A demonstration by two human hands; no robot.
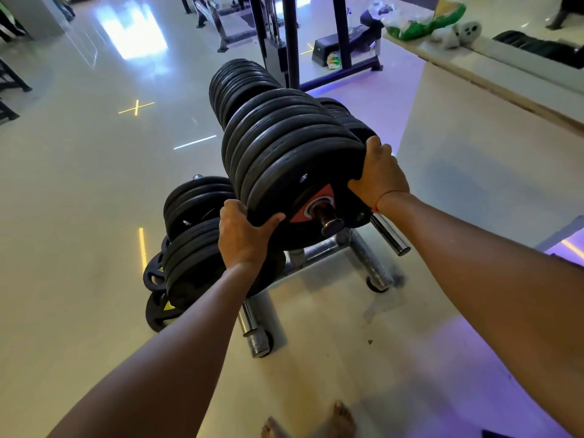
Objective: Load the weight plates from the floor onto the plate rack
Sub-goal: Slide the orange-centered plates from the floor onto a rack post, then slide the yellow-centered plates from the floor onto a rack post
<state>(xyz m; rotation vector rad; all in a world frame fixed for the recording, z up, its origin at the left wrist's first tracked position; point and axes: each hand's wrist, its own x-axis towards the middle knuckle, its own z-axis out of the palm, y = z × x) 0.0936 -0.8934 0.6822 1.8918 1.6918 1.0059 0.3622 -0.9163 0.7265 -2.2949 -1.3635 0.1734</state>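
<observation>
While its fingers (377,147) are curling over the upper right rim, the right hand (379,175) is gripping the front weight plate (284,172); the left hand (243,235) is gripping its lower left rim, thumb (268,221) on the face. That plate is sitting on a peg (328,221) of the plate rack (319,251), foremost in a row of black plates.

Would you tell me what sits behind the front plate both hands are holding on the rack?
Behind the front plate, gripped by the left hand and right hand, more black plates stand stacked on the same peg. Their faces and the peg's inner length are covered.
</observation>
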